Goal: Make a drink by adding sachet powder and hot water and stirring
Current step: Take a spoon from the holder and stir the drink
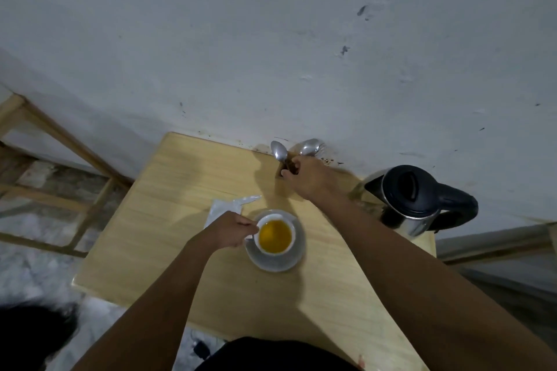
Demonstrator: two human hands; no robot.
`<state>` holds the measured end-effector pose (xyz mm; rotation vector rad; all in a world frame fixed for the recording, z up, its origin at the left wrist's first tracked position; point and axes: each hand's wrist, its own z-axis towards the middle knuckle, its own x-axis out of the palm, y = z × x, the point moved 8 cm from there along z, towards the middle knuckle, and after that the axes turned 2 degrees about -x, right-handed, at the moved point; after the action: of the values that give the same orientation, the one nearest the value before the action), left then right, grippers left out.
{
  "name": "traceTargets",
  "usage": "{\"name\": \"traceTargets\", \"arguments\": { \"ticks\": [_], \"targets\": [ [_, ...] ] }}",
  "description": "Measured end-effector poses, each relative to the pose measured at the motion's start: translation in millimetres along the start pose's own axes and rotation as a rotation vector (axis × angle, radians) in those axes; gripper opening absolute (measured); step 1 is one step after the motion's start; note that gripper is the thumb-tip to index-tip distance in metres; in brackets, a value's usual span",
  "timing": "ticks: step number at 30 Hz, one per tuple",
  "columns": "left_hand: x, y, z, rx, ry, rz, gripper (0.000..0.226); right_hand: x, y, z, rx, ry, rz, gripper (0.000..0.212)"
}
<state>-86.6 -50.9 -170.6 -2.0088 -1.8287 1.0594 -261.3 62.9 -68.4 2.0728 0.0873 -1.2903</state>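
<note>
Setting: pale wooden table [187, 178] pushed against a scuffed whitish wall [271, 39], seen from above
Cup: white cup [273, 236] sat on a saucer [291, 262] near the middle of the table, already holding an amber-yellow liquid
Sachet: torn sachet [224, 208] lay flat just behind and to the left of the cup, seemingly used
Kettle: steel kettle [413, 205] with a black lid stood at the right edge, well apart from the cup
Left hand: left hand [227, 230] was closed at the cup's left side, fingers pinched on what looked like the handle
Right hand: right hand [304, 175] was stretched to the far edge, fingers curled around the spoon stems where they rose from a small holder [284, 170]
Spoons: spoons [278, 150] stood bowl-up against the wall, stems roughly upright, beyond the cup and a little to its right
Key relation: the right hand was the one at the spoons; a spoon would have to travel back toward the person to reach the cup
Stage: powder and water seemed in; stirring not yet begun
</note>
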Motion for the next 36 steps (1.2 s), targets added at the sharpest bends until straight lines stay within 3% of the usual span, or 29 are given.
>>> {"name": "traceTargets", "arguments": {
  "ticks": [4, 10, 17, 21, 24, 26, 30, 33, 36],
  "targets": [
    [0.5, -1.4, 2.8, 0.056, 0.086, -0.019, 0.016, 14.9, -1.4, 22.1, 0.097, -0.036, -0.103, 0.031],
    [-2.5, -2.8, 4.5, 0.12, 0.152, -0.014, 0.012, 29.9, 0.7, 38.1, 0.181, -0.036, -0.073, 0.03],
    [0.1, -3.8, 5.3, 0.147, 0.169, -0.033, 0.011, 24.9, -0.3, 33.8, 0.201, -0.187, -0.017, 0.023],
    [-0.9, -1.7, 5.0, 0.135, 0.136, -0.032, 0.018, -1.1, 4.4, 19.3, 0.086, -0.405, -0.016, 0.03],
    [-0.4, -0.1, 4.2, 0.116, 0.109, -0.046, 0.019, -27.8, 17.6, -5.6, -0.123, -0.605, 0.183, 0.024],
    [-0.4, 1.7, 4.6, 0.115, 0.087, -0.059, 0.017, -43.1, 27.1, -26.3, -0.254, -0.653, 0.284, 0.026],
    [0.5, 6.7, 3.6, 0.125, 0.047, -0.101, 0.012, -51.3, 28.2, -64.2, -0.302, -0.532, 0.439, 0.029],
    [2.5, 8.6, 1.6, 0.146, 0.012, -0.113, 0.015, -32.3, 13.1, -84.8, -0.2, -0.309, 0.517, 0.015],
    [4.4, 7.9, -1.3, 0.183, -0.028, -0.131, 0.022, -6.7, -14.3, -101.0, -0.045, -0.163, 0.429, 0.02]
  ]
}}
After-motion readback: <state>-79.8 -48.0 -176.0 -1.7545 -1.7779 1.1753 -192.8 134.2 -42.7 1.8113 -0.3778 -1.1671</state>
